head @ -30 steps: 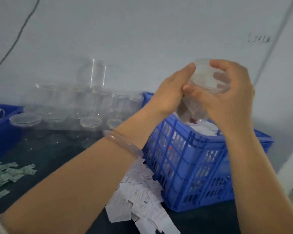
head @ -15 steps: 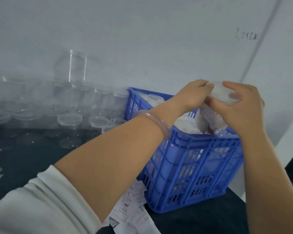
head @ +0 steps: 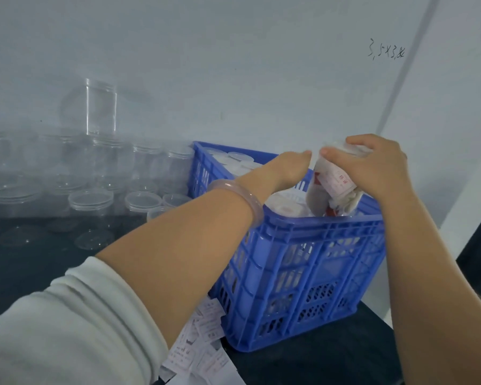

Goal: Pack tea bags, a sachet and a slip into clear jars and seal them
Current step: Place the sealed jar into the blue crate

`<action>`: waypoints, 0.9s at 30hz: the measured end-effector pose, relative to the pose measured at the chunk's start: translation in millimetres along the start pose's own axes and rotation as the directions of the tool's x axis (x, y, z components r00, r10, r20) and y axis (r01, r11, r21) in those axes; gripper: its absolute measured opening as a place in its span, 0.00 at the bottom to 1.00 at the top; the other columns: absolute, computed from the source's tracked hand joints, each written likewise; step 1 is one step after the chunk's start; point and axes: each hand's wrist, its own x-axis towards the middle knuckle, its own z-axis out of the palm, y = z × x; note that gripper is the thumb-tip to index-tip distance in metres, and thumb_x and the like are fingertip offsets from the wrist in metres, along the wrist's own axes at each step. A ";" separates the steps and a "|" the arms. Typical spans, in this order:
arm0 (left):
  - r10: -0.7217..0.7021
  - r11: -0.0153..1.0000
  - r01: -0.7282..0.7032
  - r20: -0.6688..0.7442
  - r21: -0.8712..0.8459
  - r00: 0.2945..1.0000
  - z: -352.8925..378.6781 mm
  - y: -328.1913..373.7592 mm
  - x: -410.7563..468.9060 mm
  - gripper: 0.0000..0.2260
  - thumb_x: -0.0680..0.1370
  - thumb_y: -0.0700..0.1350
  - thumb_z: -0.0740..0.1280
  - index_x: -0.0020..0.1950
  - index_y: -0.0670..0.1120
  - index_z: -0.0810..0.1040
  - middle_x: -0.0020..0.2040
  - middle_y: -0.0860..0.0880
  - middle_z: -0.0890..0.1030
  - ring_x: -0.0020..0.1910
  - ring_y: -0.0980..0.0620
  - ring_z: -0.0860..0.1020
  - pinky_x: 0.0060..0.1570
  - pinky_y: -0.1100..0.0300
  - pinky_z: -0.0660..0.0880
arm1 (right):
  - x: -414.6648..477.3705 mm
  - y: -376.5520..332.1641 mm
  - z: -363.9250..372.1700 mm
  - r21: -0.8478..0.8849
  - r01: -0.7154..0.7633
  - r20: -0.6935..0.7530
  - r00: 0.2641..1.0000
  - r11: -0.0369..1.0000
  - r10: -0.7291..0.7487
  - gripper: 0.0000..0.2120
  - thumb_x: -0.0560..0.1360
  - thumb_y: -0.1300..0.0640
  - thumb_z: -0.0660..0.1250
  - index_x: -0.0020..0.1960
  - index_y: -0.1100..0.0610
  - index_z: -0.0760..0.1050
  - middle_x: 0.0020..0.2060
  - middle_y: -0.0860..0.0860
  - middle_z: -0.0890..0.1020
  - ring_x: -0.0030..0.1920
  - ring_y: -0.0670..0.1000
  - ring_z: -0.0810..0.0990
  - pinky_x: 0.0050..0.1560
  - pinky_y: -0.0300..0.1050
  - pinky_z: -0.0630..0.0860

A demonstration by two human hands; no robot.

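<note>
My right hand [head: 378, 168] grips a filled, lidded clear jar [head: 332, 187] by its top, tilted over the blue crate [head: 303, 273]. A printed slip and tea bags show through the jar's wall. My left hand [head: 285, 168] hovers just left of the jar with fingers extended, apart from it. Other sealed jars [head: 286, 207] lie inside the crate under the held one.
Several empty clear jars [head: 100, 107] and loose lids [head: 90, 200] stand stacked against the wall at the left on the dark table. Loose paper slips [head: 200, 345] lie in a heap by the crate's near left corner. A white wall corner rises at the right.
Both hands have lowered the jar toward the crate. My left hand has come off the jar, which my right hand now holds alone. The camera has turned right.
</note>
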 end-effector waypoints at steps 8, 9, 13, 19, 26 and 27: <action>-0.144 0.799 -0.006 0.201 0.601 0.969 5.7 -18.3 15.5 0.21 0.82 0.45 0.52 0.76 0.47 0.64 0.76 0.48 0.63 0.74 0.45 0.63 0.71 0.48 0.62 | 6.4 12.6 1.2 0.040 -0.048 -0.060 0.997 0.998 0.051 0.30 0.64 0.34 0.74 0.59 0.50 0.79 0.62 0.48 0.77 0.52 0.45 0.71 0.43 0.35 0.65; -0.138 0.779 -0.016 0.196 0.627 0.971 5.2 -19.5 16.5 0.21 0.82 0.46 0.52 0.75 0.47 0.64 0.76 0.48 0.64 0.73 0.46 0.64 0.71 0.48 0.62 | 7.2 13.5 1.8 0.030 -0.046 -0.056 0.997 0.998 0.048 0.30 0.64 0.34 0.74 0.59 0.49 0.79 0.62 0.48 0.77 0.53 0.45 0.71 0.46 0.35 0.65; -0.128 0.759 -0.034 0.200 0.651 0.971 6.7 -24.0 20.8 0.20 0.82 0.44 0.52 0.74 0.47 0.66 0.75 0.47 0.66 0.72 0.46 0.66 0.70 0.49 0.63 | -0.1 20.9 16.6 -0.029 -0.066 0.081 0.994 0.997 0.068 0.27 0.64 0.36 0.75 0.57 0.48 0.79 0.63 0.47 0.77 0.59 0.47 0.73 0.52 0.40 0.66; -0.136 0.760 -0.031 0.206 0.649 0.969 7.4 -25.1 21.7 0.20 0.82 0.44 0.51 0.74 0.45 0.66 0.74 0.45 0.66 0.72 0.45 0.66 0.70 0.49 0.63 | -8.9 32.4 26.1 0.096 -0.147 0.293 0.950 0.985 0.113 0.21 0.65 0.38 0.74 0.55 0.44 0.78 0.57 0.43 0.77 0.53 0.47 0.78 0.42 0.40 0.72; -0.089 0.834 -0.039 0.205 0.551 0.975 5.1 -24.0 20.0 0.21 0.82 0.43 0.52 0.75 0.48 0.62 0.75 0.46 0.65 0.72 0.45 0.65 0.67 0.53 0.62 | -12.3 40.0 29.2 -0.115 -0.056 0.474 0.874 0.992 0.104 0.35 0.65 0.41 0.73 0.70 0.46 0.70 0.65 0.42 0.71 0.60 0.45 0.69 0.53 0.43 0.64; -0.065 0.860 -0.049 0.205 0.508 0.977 3.5 -23.1 17.9 0.22 0.81 0.41 0.51 0.76 0.49 0.61 0.75 0.47 0.64 0.72 0.45 0.65 0.64 0.55 0.62 | -11.6 39.7 29.3 -0.172 -0.040 0.501 0.856 0.984 0.123 0.35 0.66 0.41 0.73 0.71 0.46 0.69 0.67 0.45 0.71 0.61 0.47 0.70 0.53 0.43 0.64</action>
